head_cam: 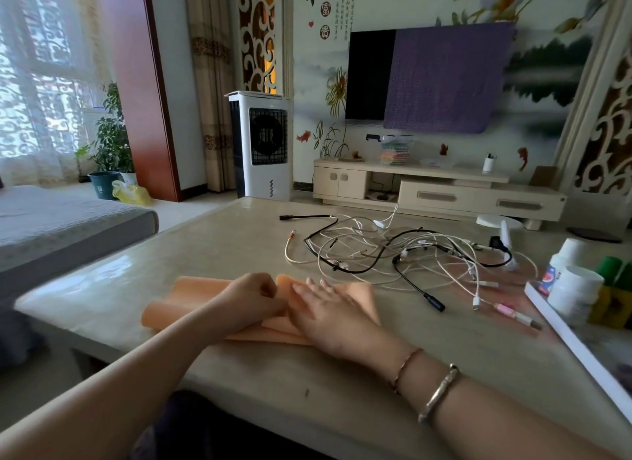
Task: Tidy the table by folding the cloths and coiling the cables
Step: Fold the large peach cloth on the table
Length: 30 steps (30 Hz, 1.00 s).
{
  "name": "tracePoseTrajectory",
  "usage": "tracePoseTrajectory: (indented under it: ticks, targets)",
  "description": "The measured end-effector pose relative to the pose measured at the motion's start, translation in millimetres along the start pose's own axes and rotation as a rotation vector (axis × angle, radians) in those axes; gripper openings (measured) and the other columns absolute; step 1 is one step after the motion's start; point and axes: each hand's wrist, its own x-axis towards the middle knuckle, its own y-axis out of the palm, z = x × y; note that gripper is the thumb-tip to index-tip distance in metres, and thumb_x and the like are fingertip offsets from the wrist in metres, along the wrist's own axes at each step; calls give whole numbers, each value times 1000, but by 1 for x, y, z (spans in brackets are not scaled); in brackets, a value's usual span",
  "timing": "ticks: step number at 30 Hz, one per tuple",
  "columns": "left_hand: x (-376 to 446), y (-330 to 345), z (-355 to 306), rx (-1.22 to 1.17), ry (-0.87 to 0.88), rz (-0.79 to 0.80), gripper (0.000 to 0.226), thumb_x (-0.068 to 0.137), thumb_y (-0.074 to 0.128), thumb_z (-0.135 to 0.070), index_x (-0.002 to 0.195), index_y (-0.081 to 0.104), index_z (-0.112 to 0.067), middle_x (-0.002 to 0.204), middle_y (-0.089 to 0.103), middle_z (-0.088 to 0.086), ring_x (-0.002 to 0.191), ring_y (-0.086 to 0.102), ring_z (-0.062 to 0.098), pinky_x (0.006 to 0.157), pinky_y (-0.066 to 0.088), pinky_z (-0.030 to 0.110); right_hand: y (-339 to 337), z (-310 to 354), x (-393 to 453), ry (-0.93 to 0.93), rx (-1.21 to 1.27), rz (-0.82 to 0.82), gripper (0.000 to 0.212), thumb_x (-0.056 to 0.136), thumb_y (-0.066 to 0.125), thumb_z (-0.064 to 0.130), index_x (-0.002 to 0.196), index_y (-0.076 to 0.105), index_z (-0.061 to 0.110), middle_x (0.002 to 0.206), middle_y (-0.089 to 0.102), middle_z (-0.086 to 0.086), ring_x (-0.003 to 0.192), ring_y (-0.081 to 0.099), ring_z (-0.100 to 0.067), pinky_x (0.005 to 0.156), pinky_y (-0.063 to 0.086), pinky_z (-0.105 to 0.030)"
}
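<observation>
An orange cloth (pixel 184 297) lies on the beige table (pixel 212 247) near its front edge, partly folded over itself. My left hand (pixel 251 297) pinches a raised fold of the cloth at its middle. My right hand (pixel 326 309) lies flat on the cloth's right part, fingers straight, pressing it down. Behind and to the right, a tangle of black and white cables (pixel 393 251) sprawls over the table, apart from both hands. A pink-tipped cable end (pixel 506 310) lies at the tangle's near right.
White bottles (pixel 574 288) and green and yellow items (pixel 615 288) stand on a white-edged board (pixel 574 346) at the right. A white lamp base (pixel 497 221) sits behind the cables. A grey sofa (pixel 68 227) is left of the table.
</observation>
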Motion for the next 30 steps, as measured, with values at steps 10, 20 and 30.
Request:
tracePoseTrajectory:
  ticks: [10, 20, 30]
  targets:
    - [-21, -58, 57, 606, -363, -354, 67, 80, 63, -55, 129, 41, -15, 133, 41, 8, 124, 37, 34, 96, 38, 43, 3, 3, 0, 37, -156, 111, 70, 87, 17, 75, 149, 0, 47, 161, -12, 7, 148, -13, -16, 112, -10, -58]
    - [-10, -67, 67, 458, -608, -223, 69, 78, 59, -66, 125, 52, -15, 125, 52, 10, 118, 44, 33, 95, 37, 39, 0, 4, -3, 40, -157, 135, 76, 83, 17, 81, 149, -2, 48, 160, -15, 10, 147, -15, -14, 113, -11, -58]
    - [-17, -77, -30, -642, -248, -262, 31, 86, 67, -18, 113, 52, -12, 95, 61, 8, 80, 60, 18, 54, 50, 29, -6, 1, -3, -25, -33, 103, 73, 81, 34, 77, 145, 13, 52, 162, -1, 6, 149, -6, -17, 113, -6, -57]
